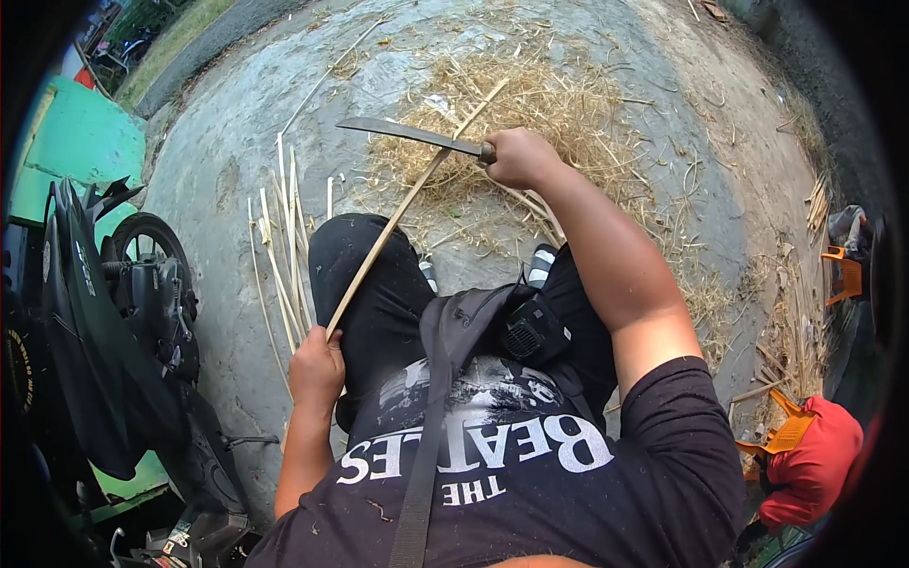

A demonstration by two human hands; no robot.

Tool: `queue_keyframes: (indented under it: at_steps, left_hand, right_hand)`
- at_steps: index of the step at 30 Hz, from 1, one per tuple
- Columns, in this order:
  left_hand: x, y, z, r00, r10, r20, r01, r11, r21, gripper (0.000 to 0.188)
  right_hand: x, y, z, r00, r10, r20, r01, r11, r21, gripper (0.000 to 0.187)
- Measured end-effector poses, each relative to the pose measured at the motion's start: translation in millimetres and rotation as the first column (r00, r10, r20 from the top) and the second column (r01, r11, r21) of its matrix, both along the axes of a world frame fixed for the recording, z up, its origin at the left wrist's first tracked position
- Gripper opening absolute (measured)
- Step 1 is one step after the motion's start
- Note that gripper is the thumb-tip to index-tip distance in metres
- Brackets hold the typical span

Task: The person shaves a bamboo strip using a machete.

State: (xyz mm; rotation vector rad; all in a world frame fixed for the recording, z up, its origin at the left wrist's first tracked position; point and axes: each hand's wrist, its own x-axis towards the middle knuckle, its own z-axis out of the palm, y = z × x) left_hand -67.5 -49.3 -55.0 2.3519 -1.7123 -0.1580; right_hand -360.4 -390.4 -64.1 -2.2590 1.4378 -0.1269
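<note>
My left hand (317,369) is closed round the lower end of a long, pale bamboo strip (379,244), beside my left knee. The strip slants up and away to the right, across my left thigh. In my right hand (521,159) is the handle of a machete (407,132), whose curved dark blade points left. The blade crosses the strip near its upper part and appears to touch it. Below the crossing, the strip runs unbroken down to my left fist. Fingers of both hands are wrapped tight.
A heap of thin shavings (559,114) covers the ground ahead. Several split strips (284,227) lie by my left knee. A motorcycle (123,312) stands at the left, near a green panel (80,142). At the lower right is a person in red (814,459) by an orange chair (788,431).
</note>
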Motion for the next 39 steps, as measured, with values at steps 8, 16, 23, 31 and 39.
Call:
queue_keyframes:
  at_steps: [8,16,23,31,39]
  left_hand:
    - [2,3,2,0.997,-0.006,-0.077,0.004,1.000,-0.029,0.034]
    - [10,33,11,0.987,-0.020,-0.162,0.023,1.000,0.017,0.033]
    - [-2,33,17,0.993,0.044,-0.108,-0.033,0.994,0.104,0.034]
    - [2,36,6,0.997,0.036,-0.072,-0.029,0.996,0.085,0.033]
    - [18,53,6,0.981,-0.027,-0.194,0.041,0.997,0.070,0.035]
  right_hand:
    - [-3,4,-9,0.997,0.026,0.070,-0.021,0.997,-0.068,0.021]
    - [-6,9,22,0.996,0.079,0.045,-0.075,0.993,-0.089,0.019]
    - [10,22,22,0.982,0.171,-0.079,-0.174,0.984,-0.035,0.024]
    - [-27,-18,-9,0.993,-0.112,0.034,0.112,0.994,0.008,0.024]
    - [-12,5,13,0.996,0.090,-0.029,-0.092,0.990,-0.103,0.020]
